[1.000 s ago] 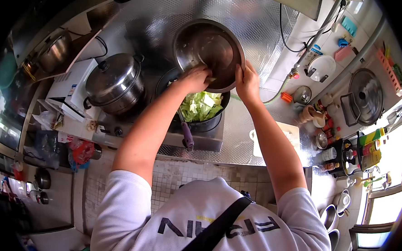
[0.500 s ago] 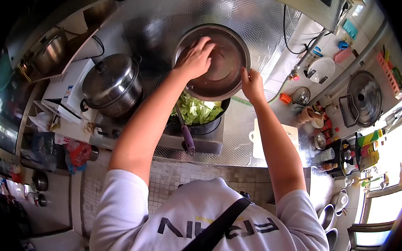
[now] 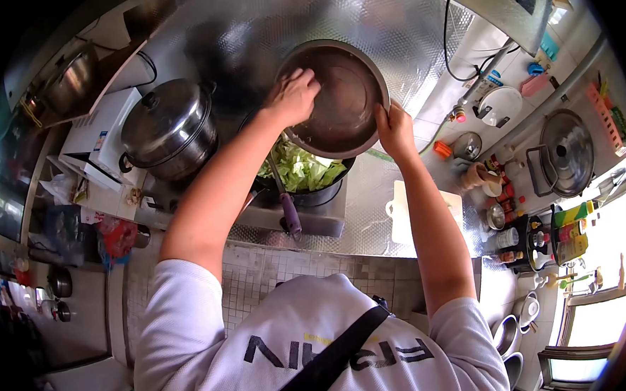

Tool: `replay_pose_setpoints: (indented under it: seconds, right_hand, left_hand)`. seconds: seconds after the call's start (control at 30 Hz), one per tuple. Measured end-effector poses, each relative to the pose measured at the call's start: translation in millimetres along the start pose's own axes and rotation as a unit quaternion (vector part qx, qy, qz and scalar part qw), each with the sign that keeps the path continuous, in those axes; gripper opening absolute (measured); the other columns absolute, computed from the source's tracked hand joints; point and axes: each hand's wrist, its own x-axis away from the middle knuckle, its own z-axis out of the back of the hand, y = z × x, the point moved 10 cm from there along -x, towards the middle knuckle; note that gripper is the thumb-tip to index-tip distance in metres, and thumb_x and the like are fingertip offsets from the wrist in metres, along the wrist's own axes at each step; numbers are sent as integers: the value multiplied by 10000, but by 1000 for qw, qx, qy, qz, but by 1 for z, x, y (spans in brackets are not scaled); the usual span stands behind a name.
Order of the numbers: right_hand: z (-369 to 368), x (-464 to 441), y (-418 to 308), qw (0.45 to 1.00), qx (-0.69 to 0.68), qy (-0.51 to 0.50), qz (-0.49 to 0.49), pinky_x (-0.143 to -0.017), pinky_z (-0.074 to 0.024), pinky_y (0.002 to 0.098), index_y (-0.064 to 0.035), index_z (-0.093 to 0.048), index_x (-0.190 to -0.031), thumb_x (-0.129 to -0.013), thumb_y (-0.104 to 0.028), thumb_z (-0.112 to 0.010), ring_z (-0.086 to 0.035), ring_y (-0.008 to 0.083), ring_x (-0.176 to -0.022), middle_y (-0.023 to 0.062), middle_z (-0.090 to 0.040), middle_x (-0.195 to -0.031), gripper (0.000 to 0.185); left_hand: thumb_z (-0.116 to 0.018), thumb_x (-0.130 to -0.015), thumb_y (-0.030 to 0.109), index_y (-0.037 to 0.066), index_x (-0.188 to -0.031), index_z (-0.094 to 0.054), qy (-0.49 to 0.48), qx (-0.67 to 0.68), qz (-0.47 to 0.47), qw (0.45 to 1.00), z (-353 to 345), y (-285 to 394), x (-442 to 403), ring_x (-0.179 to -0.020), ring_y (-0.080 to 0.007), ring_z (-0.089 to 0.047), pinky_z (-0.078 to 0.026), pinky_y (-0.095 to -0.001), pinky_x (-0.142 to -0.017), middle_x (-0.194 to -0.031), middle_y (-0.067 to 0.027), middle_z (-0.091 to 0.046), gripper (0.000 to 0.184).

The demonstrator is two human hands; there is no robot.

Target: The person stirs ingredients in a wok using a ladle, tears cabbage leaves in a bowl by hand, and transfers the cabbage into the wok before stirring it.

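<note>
A wide metal basin (image 3: 347, 98) is tilted above a dark pan (image 3: 321, 195) on the stove. My right hand (image 3: 395, 131) grips the basin's right rim, thumb on the inner side. At the basin's left inner side is my left hand (image 3: 295, 97), its fingers bent and partly apart, with nothing visible in them. Chopped green leaves (image 3: 304, 167) fill the pan below. A utensil with a purple handle (image 3: 290, 214) rests in the pan, its handle pointing toward me; its head is hidden among the leaves.
A lidded steel pot (image 3: 169, 129) stands on the left of the stove. A white cutting board (image 3: 401, 215) lies on the counter under my right forearm. Several bottles (image 3: 517, 240) and a hanging lid (image 3: 567, 152) are at the right. A hood edge (image 3: 484, 9) juts in above.
My left hand has moved left across the basin toward its left rim, and its fingers are more bent. The basin has shifted very slightly; my right hand keeps its grip.
</note>
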Motion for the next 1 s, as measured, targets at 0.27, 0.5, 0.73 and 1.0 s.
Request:
replay_pose_setpoints:
  seconds: [0.27,0.5,0.73,1.0]
  right_hand:
    - [-4,-8,-24,993,47,27,101,-712,-531,366,90,-644,-979,-944,-28,-570,-680,385,-820,241,-661,-1102,143]
    - [1,-17,-37,993,20,23,112,-749,-540,366,110,-642,-978,-941,-11,-568,-685,399,-863,272,-647,-1169,147]
    - [4,-15,-42,987,44,35,148,-752,-541,357,115,-645,-1004,-937,-5,-573,-692,392,-885,266,-658,-1141,156]
    - [12,-16,-30,992,42,32,115,-745,-540,355,97,-644,-1022,-938,-16,-576,-692,384,-879,243,-668,-1132,156]
  left_hand:
    - [-638,-756,85,21,-1031,-691,-144,199,65,967,-104,-35,18,-1150,-340,-542,-474,-416,-972,-1189,-157,-595,287]
    - [-606,-785,72,51,-1046,-682,41,112,13,993,-29,-9,14,-1081,-334,-592,-474,-418,-979,-1153,-153,-618,273]
    - [-580,-792,74,53,-1070,-653,-13,140,-7,990,-47,-3,10,-1093,-329,-602,-490,-429,-963,-1153,-148,-618,288]
    - [-585,-794,110,54,-1026,-666,-244,63,21,968,-75,17,24,-1079,-329,-619,-505,-421,-948,-1159,-136,-619,252]
